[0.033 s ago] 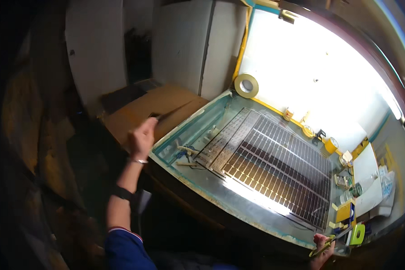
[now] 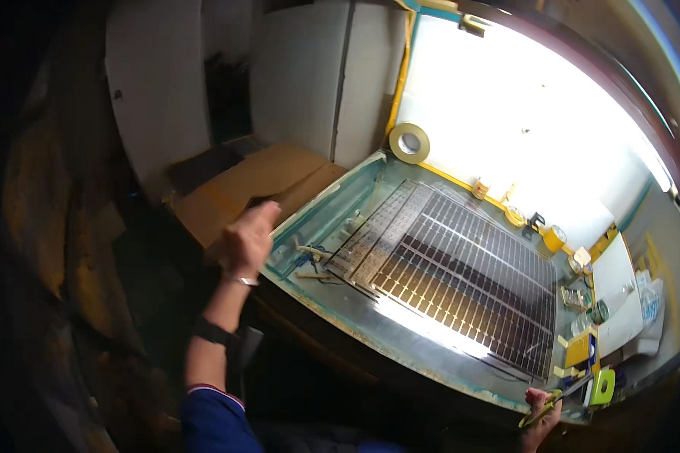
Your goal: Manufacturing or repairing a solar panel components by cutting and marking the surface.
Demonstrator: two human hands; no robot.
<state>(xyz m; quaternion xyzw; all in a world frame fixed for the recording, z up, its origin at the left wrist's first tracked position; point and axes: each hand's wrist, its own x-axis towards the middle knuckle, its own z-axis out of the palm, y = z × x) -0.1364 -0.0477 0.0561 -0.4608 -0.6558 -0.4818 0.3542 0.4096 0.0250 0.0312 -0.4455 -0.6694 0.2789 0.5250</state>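
Note:
My left hand point(image 2: 249, 240) is raised over the left edge of the lit work table, in front of a brown cardboard box. Its fingers are curled together and slightly blurred; anything between them is too small to make out. At the lower right, my right hand point(image 2: 540, 411) is closed round the yellow-green handles of scissors point(image 2: 553, 399), their blades pointing up and to the right. Between the hands, a dark sheet with a grid pattern point(image 2: 468, 294) lies flat on the glass table top point(image 2: 400, 317). Neither hand touches the sheet.
The cardboard box point(image 2: 279, 175) stands beyond my left hand. A roll of tape point(image 2: 409, 143) leans at the back corner. Jars and smaller tape rolls line the far and right edges, with a bright green holder point(image 2: 603, 386) near the scissors. A bright white panel point(image 2: 521, 113) rises behind.
My left hand has shifted a little right, towards the table edge. The right hand still grips the scissors in nearly the same place. The view has shifted slightly.

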